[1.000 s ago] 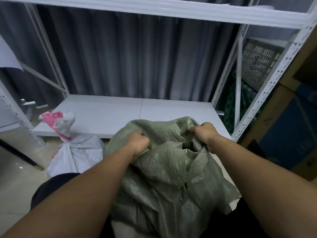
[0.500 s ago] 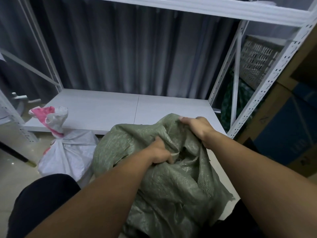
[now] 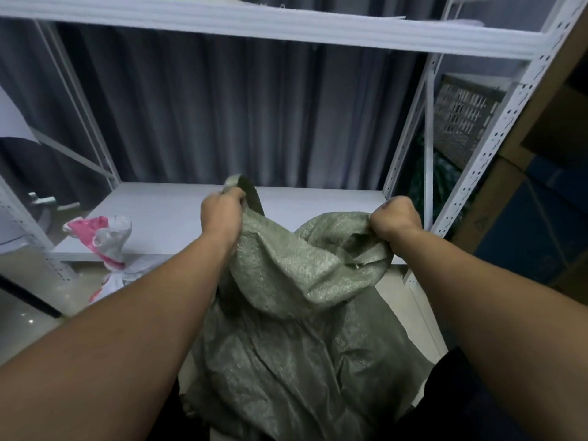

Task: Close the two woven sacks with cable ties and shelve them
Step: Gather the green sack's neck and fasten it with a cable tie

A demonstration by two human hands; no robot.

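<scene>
The green sack [image 3: 296,313] is coarse woven plastic with a faint sheen. Behind it, the shelf [image 3: 178,214] looks smooth, matt white, on perforated painted-metal posts [image 3: 496,132]. The floor [image 3: 28,310] left of the sack is glossy.

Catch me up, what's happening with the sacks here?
A person has the green woven sack by its top edge, left hand and right hand each fisted on the fabric and holding the mouth apart. No cable tie shows on it. A white and pink sack stands on the floor to the left, neck bunched; whether it is tied, I cannot tell. The lower shelf behind holds neither sack.
</scene>
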